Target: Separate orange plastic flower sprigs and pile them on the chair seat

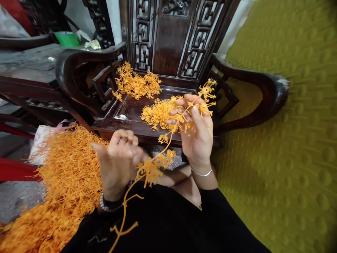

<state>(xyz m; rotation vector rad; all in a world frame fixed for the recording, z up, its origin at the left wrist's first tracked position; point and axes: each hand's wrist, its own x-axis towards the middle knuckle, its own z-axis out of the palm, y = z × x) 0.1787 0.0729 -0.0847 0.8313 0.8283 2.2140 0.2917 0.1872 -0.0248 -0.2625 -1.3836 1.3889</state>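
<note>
My right hand (198, 131) is raised over the front of the chair seat, thumb and fingers pinching a long orange plastic sprue (171, 135). Small spiky star-like pieces branch off this strand, and its lower stem, with bare stubs, hangs down past my lap. Left of the strand, my left hand (119, 160) is turned palm up and slightly blurred. Its fingers are curled in and the thumb sticks out; whatever they may hold is hidden. Behind my right hand, a pile of small orange pieces (158, 114) lies on the seat.
A second orange pile (138, 84) sits at the back left of the dark carved wooden chair (168, 52). On the left floor, a large heap of orange stems (73, 165) rises beside a white bag (39, 142). Olive padded material (289, 168) covers the right side.
</note>
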